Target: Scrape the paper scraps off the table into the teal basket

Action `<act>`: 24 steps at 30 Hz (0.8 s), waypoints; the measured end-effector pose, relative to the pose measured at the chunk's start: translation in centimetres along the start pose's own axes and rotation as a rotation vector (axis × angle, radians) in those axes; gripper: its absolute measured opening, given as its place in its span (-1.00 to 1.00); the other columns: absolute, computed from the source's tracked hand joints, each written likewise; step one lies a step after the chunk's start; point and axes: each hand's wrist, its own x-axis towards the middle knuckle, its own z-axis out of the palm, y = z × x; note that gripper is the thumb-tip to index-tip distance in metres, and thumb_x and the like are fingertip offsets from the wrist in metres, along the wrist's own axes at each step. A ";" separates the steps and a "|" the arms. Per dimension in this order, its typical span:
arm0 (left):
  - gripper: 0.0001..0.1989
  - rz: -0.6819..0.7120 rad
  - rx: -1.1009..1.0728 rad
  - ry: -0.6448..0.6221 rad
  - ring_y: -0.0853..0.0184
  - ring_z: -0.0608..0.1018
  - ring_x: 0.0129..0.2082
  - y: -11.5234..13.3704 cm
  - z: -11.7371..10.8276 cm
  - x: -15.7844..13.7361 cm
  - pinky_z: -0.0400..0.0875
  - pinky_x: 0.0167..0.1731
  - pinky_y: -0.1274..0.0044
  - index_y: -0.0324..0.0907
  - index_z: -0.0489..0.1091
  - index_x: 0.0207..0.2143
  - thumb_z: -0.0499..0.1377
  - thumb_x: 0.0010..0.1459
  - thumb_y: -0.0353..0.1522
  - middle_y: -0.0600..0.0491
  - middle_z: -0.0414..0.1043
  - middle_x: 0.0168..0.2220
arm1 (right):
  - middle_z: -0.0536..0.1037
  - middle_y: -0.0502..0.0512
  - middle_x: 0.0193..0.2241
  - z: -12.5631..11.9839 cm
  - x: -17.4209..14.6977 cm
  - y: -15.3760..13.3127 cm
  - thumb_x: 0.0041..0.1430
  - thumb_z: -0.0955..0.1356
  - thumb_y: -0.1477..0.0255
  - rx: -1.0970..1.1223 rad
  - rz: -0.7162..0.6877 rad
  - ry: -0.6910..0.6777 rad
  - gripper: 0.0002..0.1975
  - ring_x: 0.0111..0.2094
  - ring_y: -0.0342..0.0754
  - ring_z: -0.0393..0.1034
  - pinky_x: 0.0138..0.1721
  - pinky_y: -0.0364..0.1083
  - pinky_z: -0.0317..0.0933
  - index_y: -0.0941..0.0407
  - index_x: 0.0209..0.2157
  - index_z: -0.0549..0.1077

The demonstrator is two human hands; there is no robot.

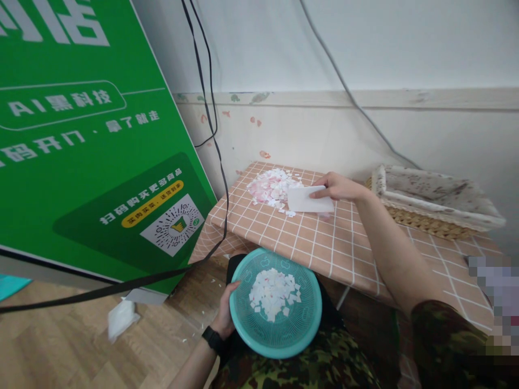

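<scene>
My left hand (227,310) grips the left rim of a turquoise plastic colander (306,335), which is held at my lap below the table edge. Small white paper scraps (273,294), a few with pink marks, lie in its bottom. Over the table, my right hand (334,187) pinches a flat white card (302,200) between thumb and fingers. The card's left edge is beside a heap of white and pink paper scraps (270,186) on the checked tablecloth (324,240). A bit of pink shows under the card's lower right corner.
A wicker basket (433,219) with a patterned cloth lining stands at the table's right. To the left rises a green cabinet (101,129) with white lettering. A dark strap (221,162) hangs across the left side. A white plastic packet (121,320) lies on the wooden floor.
</scene>
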 end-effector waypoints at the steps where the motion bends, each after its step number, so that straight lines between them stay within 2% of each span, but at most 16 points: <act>1: -0.75 -0.003 0.004 0.003 0.23 0.55 -0.49 0.0 0.0 0.0 0.43 -0.33 0.42 -0.31 0.51 -0.40 0.21 0.03 -0.26 -0.06 0.58 -0.48 | 0.42 -0.01 -0.65 0.1 0.0 -0.1 -0.05 0.38 0.21 0.010 -0.003 -0.021 -0.69 -0.65 -0.21 0.15 -0.66 -0.18 -0.03 0.17 -0.38 0.58; 6: -0.73 0.005 0.008 0.005 0.23 0.56 -0.47 0.1 0.3 -0.2 0.43 -0.29 0.41 -0.31 0.51 -0.36 0.21 0.03 -0.24 -0.05 0.58 -0.46 | 0.39 -0.03 -0.67 0.0 -0.3 -0.5 -0.03 0.38 0.21 0.001 -0.016 -0.032 -0.68 -0.68 -0.24 0.12 -0.69 -0.20 -0.06 0.18 -0.35 0.57; 11: -0.75 0.043 -0.007 0.018 0.24 0.56 -0.47 -0.1 0.2 -0.1 0.44 -0.31 0.42 -0.29 0.50 -0.37 0.23 0.01 -0.25 -0.03 0.58 -0.47 | 0.42 -0.01 -0.65 -0.2 -1.4 -2.1 0.01 0.37 0.22 -0.024 -0.050 -0.115 -0.67 -0.67 -0.24 0.16 -0.68 -0.21 -0.04 0.20 -0.32 0.57; 14: -0.78 0.077 -0.013 0.046 0.26 0.56 -0.50 -0.2 -0.3 0.1 0.44 -0.35 0.45 -0.27 0.50 -0.39 0.25 -0.01 -0.27 -0.01 0.57 -0.48 | 0.45 0.01 -0.61 0.3 -2.6 -2.8 0.02 0.37 0.19 -0.007 -0.109 -0.014 -0.66 -0.61 -0.21 0.20 -0.63 -0.19 0.02 0.20 -0.34 0.57; 17: -0.76 0.045 -0.008 0.041 0.26 0.56 -0.50 -0.2 -0.7 0.0 0.45 -0.36 0.45 -0.28 0.50 -0.37 0.24 0.01 -0.26 -0.02 0.58 -0.47 | 0.47 0.02 -0.57 1.8 -4.1 -2.6 0.07 0.35 0.17 -0.035 -0.162 0.082 -0.66 -0.57 -0.18 0.23 -0.59 -0.18 0.06 0.17 -0.40 0.57; 24: -0.76 0.021 -0.004 0.001 0.25 0.58 -0.46 0.1 -0.4 -0.3 0.46 -0.31 0.44 -0.29 0.50 -0.35 0.21 0.04 -0.27 -0.04 0.60 -0.44 | 0.50 -0.02 -0.55 6.2 -7.5 -1.7 0.17 0.29 0.20 -0.138 -0.154 0.204 -0.68 -0.57 -0.16 0.24 -0.55 -0.17 0.09 0.08 -0.36 0.59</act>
